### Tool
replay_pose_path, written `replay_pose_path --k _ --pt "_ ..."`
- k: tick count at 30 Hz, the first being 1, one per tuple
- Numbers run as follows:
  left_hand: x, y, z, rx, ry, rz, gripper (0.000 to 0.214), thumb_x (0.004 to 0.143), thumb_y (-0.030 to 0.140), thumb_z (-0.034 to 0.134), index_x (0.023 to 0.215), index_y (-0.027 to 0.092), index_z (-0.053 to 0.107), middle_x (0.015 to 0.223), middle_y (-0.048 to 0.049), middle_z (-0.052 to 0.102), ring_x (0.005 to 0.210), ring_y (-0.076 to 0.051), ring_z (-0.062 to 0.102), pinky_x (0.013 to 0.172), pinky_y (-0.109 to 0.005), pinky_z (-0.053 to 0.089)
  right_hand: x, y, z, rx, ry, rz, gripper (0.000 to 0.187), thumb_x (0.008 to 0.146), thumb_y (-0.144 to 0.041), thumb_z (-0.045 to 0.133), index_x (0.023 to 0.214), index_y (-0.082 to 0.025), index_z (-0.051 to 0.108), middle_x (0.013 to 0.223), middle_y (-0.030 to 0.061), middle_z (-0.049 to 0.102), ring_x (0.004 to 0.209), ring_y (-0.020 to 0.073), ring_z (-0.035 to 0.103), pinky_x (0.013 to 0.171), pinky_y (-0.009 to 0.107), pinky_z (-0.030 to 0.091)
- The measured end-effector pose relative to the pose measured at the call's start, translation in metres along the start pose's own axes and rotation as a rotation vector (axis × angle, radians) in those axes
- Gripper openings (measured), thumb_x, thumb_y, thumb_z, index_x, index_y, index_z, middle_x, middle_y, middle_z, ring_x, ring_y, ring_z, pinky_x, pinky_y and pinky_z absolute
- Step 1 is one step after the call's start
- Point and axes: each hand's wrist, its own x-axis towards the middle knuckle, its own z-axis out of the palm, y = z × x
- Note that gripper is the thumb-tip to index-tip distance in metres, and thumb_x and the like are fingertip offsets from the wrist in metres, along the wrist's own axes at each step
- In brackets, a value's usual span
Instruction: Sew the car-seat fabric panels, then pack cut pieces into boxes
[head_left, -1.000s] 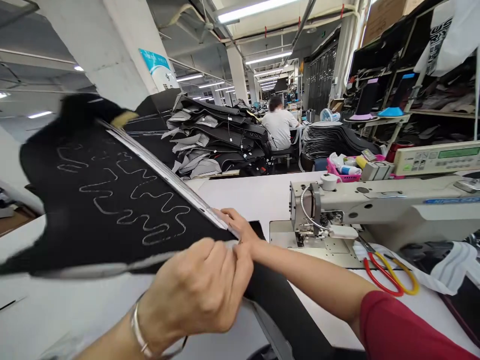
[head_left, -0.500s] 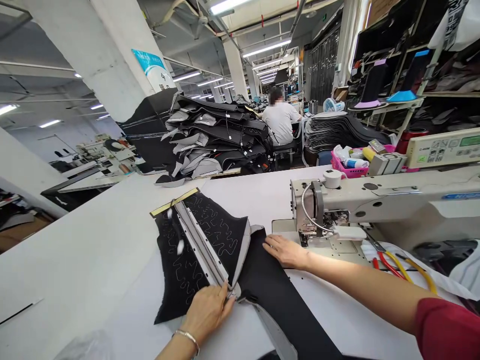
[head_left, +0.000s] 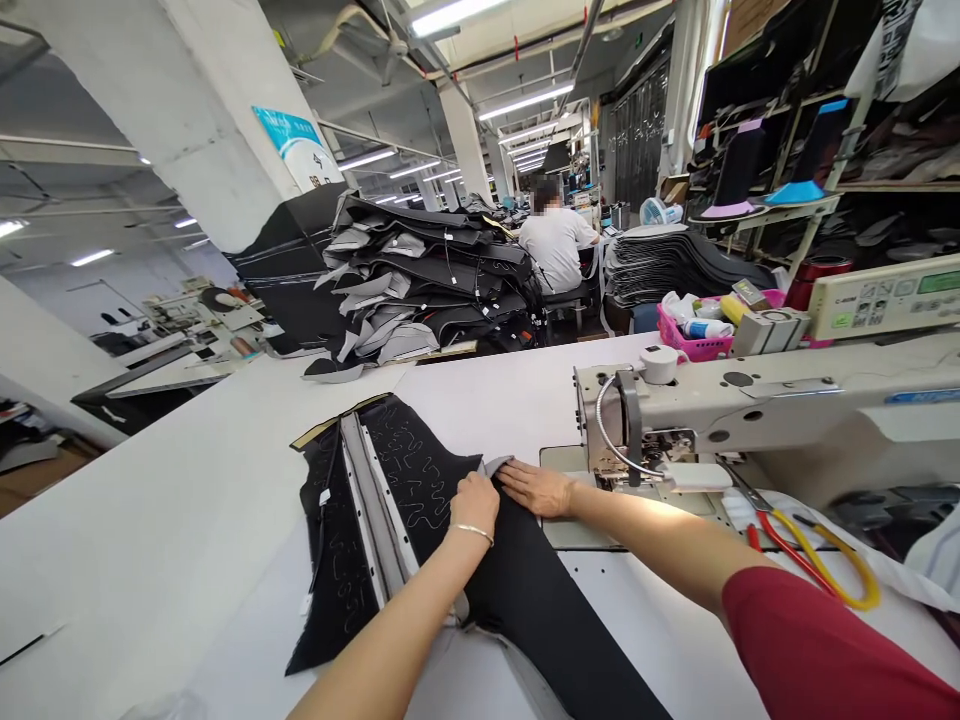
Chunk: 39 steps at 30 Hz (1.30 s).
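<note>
A black fabric panel [head_left: 555,600] with grey backing lies across the white table. It adjoins a black piece [head_left: 416,470] covered in wavy pale stitching, with a grey strip [head_left: 379,500] running down its middle. At the upper edge where the two meet, my left hand [head_left: 476,500] has its fingers closed on the fabric; the fingertips are partly hidden. Just to the right, my right hand [head_left: 536,488] rests with fingers stretched out flat over the panel's upper edge, by a folded-up grey corner [head_left: 496,464].
A sewing machine [head_left: 750,400] stands at the right, with yellow-and-red-handled scissors [head_left: 825,550] beside it. Behind are a pink basket [head_left: 697,345], a pile of black and grey pieces [head_left: 442,270] and a seated person [head_left: 555,245].
My left hand has moved up and right from the strip's lower end to the fabric's upper edge. My right hand has shifted slightly left, and the stitched piece has turned slightly.
</note>
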Motion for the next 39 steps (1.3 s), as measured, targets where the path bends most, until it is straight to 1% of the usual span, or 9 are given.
replay_pose_path --k 7,10,14,19,24,27,32,35,39 --pt "0.024 -0.018 -0.034 0.035 -0.054 -0.068 0.035 0.074 0.005 0.03 0.091 0.006 0.06 0.088 -0.0186 0.056 0.078 -0.022 0.06 0.065 -0.031 0.048 0.022 -0.019 -0.01 -0.065 -0.059 0.101 0.028 0.081 -0.015 0.039 0.096 -0.001 0.058 0.119 0.0236 0.044 0.118 0.0349 0.029 0.096 0.059 0.02" --pt "0.012 -0.013 -0.057 0.059 -0.004 -0.006 0.037 0.074 0.008 0.027 0.091 0.008 0.06 0.107 -0.0203 0.049 0.075 -0.021 0.061 0.065 -0.034 0.048 0.026 -0.029 -0.028 0.007 -0.166 0.255 0.021 0.077 -0.019 0.047 0.086 -0.009 0.063 0.115 0.0191 0.048 0.115 0.0377 0.031 0.088 0.066 0.022" --pt "-0.025 0.016 -0.075 0.043 0.03 0.244 0.034 0.073 0.008 0.029 0.086 0.01 0.06 0.114 -0.0137 0.05 0.081 -0.021 0.058 0.066 -0.033 0.048 -0.001 -0.038 -0.054 0.252 -0.292 0.43 0.018 0.078 -0.02 0.047 0.083 -0.015 0.064 0.103 0.0145 0.053 0.106 0.0314 0.041 0.085 0.065 0.026" --pt "-0.059 0.071 -0.058 -0.107 -0.008 0.524 0.032 0.074 0.009 0.029 0.085 0.013 0.058 0.108 -0.0081 0.054 0.099 -0.021 0.046 0.077 -0.031 0.045 -0.07 -0.053 -0.076 0.521 -0.324 0.441 0.019 0.08 -0.013 0.042 0.074 -0.014 0.06 0.089 0.0083 0.059 0.093 0.0203 0.05 0.093 0.058 0.023" --pt "-0.056 0.107 -0.032 -0.256 -0.109 0.516 0.025 0.068 0.009 0.034 0.085 0.016 0.052 0.101 -0.006 0.055 0.091 -0.019 0.047 0.071 -0.027 0.044 -0.112 -0.065 -0.079 0.589 -0.198 0.432 0.028 0.084 -0.027 0.04 0.062 -0.016 0.052 0.065 -0.0017 0.057 0.069 0.0114 0.051 0.1 0.054 0.011" --pt "-0.048 0.111 -0.023 -0.297 -0.085 0.511 0.028 0.063 0.007 0.037 0.085 0.019 0.05 0.093 -0.0026 0.057 0.085 -0.017 0.047 0.073 -0.027 0.043 -0.118 -0.071 -0.068 0.532 -0.171 0.449 0.028 0.084 -0.03 0.039 0.065 -0.016 0.054 0.062 -0.0023 0.055 0.066 0.0115 0.051 0.099 0.054 0.01" --pt "-0.043 0.111 -0.016 -0.308 -0.082 0.502 0.031 0.064 0.007 0.037 0.086 0.019 0.055 0.112 -0.0016 0.053 0.096 -0.018 0.046 0.078 -0.028 0.044 -0.119 -0.087 -0.05 0.295 -0.059 0.519 0.019 0.082 -0.021 0.041 0.079 -0.015 0.059 0.078 0.0056 0.059 0.091 0.0193 0.051 0.099 0.05 0.018" --pt "-0.039 0.106 -0.021 -0.347 -0.068 0.497 0.036 0.063 0.005 0.036 0.09 0.017 0.057 0.113 -0.0022 0.054 0.1 -0.017 0.047 0.087 -0.029 0.041 -0.119 -0.09 -0.059 0.23 0.012 0.516 0.02 0.082 -0.022 0.041 0.082 -0.012 0.058 0.102 0.0146 0.054 0.108 0.0244 0.041 0.098 0.044 0.025" --pt "-0.033 0.094 -0.042 -0.352 -0.017 0.5 0.04 0.063 0.003 0.035 0.095 0.015 0.056 0.11 -0.004 0.056 0.097 -0.016 0.049 0.094 -0.031 0.037 -0.112 -0.079 -0.084 0.237 -0.028 0.431 0.018 0.079 -0.019 0.044 0.075 -0.008 0.057 0.121 0.0228 0.039 0.118 0.0328 0.028 0.097 0.049 0.021"
